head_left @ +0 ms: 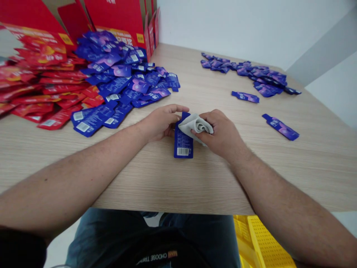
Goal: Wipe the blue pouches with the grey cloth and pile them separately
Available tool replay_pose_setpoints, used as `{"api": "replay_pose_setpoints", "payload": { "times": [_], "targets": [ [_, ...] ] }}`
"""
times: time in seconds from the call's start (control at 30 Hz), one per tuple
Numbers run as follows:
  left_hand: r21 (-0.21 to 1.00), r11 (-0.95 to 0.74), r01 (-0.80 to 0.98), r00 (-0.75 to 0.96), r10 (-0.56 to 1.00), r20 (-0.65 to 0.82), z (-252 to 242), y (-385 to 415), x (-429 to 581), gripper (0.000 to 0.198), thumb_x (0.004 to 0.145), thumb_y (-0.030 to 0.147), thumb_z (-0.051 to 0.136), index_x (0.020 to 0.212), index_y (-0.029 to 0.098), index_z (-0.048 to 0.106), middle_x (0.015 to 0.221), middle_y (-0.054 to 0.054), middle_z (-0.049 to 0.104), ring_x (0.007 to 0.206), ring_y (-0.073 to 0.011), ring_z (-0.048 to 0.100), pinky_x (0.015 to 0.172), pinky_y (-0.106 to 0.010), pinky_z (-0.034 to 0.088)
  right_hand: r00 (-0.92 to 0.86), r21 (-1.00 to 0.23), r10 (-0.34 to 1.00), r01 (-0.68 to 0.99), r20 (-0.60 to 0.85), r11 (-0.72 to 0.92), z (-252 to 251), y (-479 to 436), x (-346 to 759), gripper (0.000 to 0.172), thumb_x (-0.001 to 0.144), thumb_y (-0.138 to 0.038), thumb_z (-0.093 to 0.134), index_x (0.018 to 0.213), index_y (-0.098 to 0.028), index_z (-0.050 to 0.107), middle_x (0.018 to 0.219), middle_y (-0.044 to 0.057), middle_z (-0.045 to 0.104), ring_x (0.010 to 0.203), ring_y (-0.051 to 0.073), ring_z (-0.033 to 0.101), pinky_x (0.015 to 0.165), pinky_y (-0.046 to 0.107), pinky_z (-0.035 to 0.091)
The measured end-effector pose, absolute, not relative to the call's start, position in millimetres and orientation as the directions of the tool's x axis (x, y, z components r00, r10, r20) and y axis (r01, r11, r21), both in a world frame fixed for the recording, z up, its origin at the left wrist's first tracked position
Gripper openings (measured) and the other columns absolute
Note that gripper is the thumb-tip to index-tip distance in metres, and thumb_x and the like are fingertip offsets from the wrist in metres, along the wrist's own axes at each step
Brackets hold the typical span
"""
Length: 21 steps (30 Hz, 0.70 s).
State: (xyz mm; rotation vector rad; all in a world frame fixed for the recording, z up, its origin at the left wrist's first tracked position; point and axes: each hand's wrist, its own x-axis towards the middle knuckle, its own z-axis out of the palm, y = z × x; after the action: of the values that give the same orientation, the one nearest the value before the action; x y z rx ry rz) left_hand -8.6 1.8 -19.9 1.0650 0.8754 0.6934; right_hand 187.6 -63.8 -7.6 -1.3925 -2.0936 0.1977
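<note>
A blue pouch (183, 149) with a white barcode at its lower end is held upright just above the table's middle. My left hand (164, 123) grips it near its top left edge, thumb and fingers around the side. In my right hand (221, 130) is a folded grey cloth (195, 123), which lies against the upper part of the pouch and covers some of it. To the left is a large heap of blue pouches (119, 80). Two single blue pouches, one nearer (281, 127) and one farther (245, 97), lie to the right.
Red pouches (52, 85) are piled at the far left, in front of red cardboard boxes (117, 15). A row of blue pouches (248, 70) lies at the back right by the white wall (223, 26). Yellow plastic crates (264, 242) stand below the table's front edge.
</note>
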Motion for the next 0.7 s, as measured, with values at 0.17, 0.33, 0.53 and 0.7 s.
{"api": "replay_pose_setpoints", "payload": {
  "times": [0.17,0.33,0.53,0.7],
  "targets": [
    [0.969,0.245,0.035,0.609,0.764,-0.215,-22.8,4.1,-11.0,0.063,0.061,0.001,0.058,0.120,0.021,0.067,0.092,-0.002,0.075,0.074,-0.0154,0.067,0.062,-0.024,0.050,-0.228,-0.422,0.885,0.812,0.406,0.403,-10.7,-61.3,189.2,0.014,0.082,-0.030,0.071,0.094,-0.022,0.069,0.089,0.007,0.072,0.088,0.026,0.061,0.077,0.039,0.050],
    [0.960,-0.074,0.271,0.625,0.772,-0.116,-27.6,6.6,-7.9,0.041,0.061,0.004,0.070,0.096,0.023,0.077,0.072,0.002,0.072,0.074,-0.0179,0.068,0.065,-0.024,0.050,-0.162,-0.422,0.881,0.830,0.445,0.365,-14.4,-53.5,193.3,0.012,0.081,-0.028,0.070,0.092,-0.024,0.069,0.090,0.007,0.072,0.091,0.028,0.062,0.080,0.042,0.051],
    [0.913,-0.182,0.366,0.560,0.827,-0.059,-18.6,5.7,-10.5,0.031,0.075,0.007,0.070,0.103,0.019,0.078,0.070,0.002,0.071,0.064,-0.0139,0.063,0.063,-0.025,0.048,0.146,-0.599,0.905,0.789,0.400,0.138,-15.5,-38.9,213.7,0.016,0.080,-0.032,0.070,0.092,-0.023,0.067,0.090,0.007,0.073,0.086,0.028,0.065,0.076,0.044,0.051],
    [0.826,-0.342,0.449,0.487,0.868,0.094,-16.9,15.6,-21.6,0.009,0.086,0.016,0.064,0.089,0.019,0.072,0.081,-0.001,0.072,0.075,-0.0154,0.065,0.072,-0.027,0.050,0.198,-0.621,0.918,0.781,0.344,0.064,-12.0,-39.7,218.3,0.025,0.079,-0.040,0.071,0.095,-0.021,0.069,0.089,0.008,0.073,0.079,0.028,0.066,0.071,0.042,0.050]
  ]
}}
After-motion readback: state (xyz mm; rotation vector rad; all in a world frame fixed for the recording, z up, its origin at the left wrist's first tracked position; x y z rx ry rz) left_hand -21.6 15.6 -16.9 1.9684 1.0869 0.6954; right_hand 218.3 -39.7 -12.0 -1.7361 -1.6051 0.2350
